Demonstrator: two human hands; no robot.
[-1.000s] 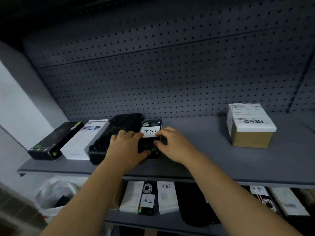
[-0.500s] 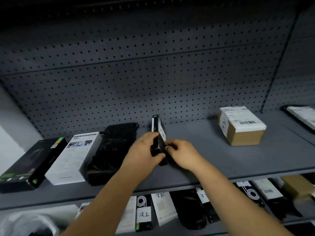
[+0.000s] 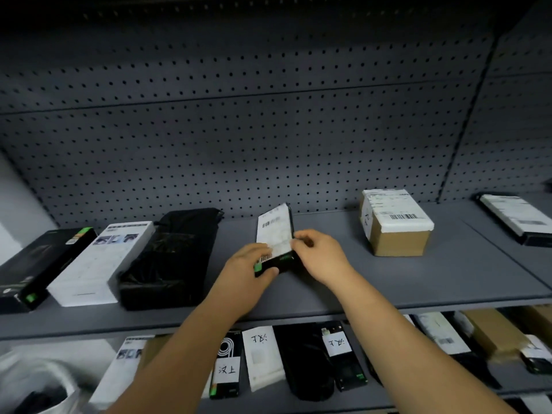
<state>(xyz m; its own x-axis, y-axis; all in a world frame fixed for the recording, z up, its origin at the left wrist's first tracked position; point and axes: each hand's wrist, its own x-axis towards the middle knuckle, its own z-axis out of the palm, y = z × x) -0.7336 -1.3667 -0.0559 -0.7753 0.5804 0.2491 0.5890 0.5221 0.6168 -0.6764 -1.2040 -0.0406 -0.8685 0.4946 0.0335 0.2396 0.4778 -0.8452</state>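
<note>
Head view, upper shelf (image 3: 388, 282). One second earlier the slim box (image 3: 274, 231) lay flat beside the black pouch (image 3: 173, 258), a handwritten label facing up and both hands laid over it. Half a second earlier it stood on its long edge, narrow side toward the camera. It is now turned further, so that its broad white face with barcodes looks toward the camera. The far end is raised and the near end is low between the hands. The box has also moved away from the pouch. It is now over the bare stretch of shelf between the pouch and the cardboard parcel (image 3: 394, 225), apart from both. Whether its near end touches the shelf cannot be told.

The left hand (image 3: 246, 268) grips the near left corner: the thumb lies along the black near end and the fingers curl over the lower part of the white face. The right hand (image 3: 321, 253) pinches the right long edge, fingertips bent onto the face and knuckles uppermost. Both bare forearms rise from the lower edge of the view and converge on the box.

The white box (image 3: 101, 264) and the black box with green tabs (image 3: 44, 264) lie flat to the left of the pouch, as before.
</note>
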